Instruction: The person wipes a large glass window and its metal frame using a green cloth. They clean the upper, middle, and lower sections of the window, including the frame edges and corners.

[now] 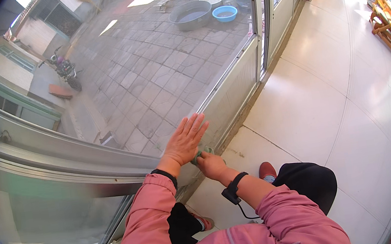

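My left hand (184, 140) lies flat with its fingers apart on the lower edge of a large glass pane (139, 92), over the metal frame rail. Just below and to the right of it, my right hand (212, 164) is closed on a green cloth (196, 157), pressed against the pale lower panel (231, 96) of the frame. Part of the cloth is hidden behind my fingers. Dark bands are on both wrists, and a cable hangs from the one on the right.
Pale floor tiles (313, 105) stretch to my right, with wooden furniture (388, 27) at the far right. A door frame (259, 19) stands ahead. Beyond the glass are a paved yard, a large grey tub (191, 16), a blue basin (225, 14) and a motorcycle (66, 70).
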Tool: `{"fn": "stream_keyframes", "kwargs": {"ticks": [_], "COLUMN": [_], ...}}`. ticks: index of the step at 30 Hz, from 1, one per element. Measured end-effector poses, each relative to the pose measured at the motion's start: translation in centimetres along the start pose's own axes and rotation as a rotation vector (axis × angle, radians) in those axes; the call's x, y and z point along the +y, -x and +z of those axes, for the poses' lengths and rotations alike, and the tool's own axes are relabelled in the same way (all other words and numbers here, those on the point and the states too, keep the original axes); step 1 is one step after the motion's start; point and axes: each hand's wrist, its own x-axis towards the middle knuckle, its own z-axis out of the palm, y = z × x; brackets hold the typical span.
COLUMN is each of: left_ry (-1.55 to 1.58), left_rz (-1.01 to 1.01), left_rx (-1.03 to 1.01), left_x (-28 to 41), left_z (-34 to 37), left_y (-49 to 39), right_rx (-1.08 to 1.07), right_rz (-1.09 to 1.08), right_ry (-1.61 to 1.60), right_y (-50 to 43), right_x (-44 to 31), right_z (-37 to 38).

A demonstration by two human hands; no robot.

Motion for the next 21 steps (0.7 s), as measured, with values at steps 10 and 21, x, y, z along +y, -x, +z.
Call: {"fn": "stream_keyframes", "kwargs": {"ticks": [10,21], "left_ry": [-0.113,-0.072], "left_rz": [0.022,-0.010], "left_rx": [0.048,0.063], "left_x": [-0.1,0.1], "left_z": [2.0,1.8], "left_y": [0.6,0.5], "right_rx": [-0.301,0.086], "right_rz": [0.017,0.186], "right_ry": [-0.078,-0.572], "right_y": [-1.7,-0.5], "right_x": [-4.8,-5.3], "right_z": [-11.4,-18.6]}}
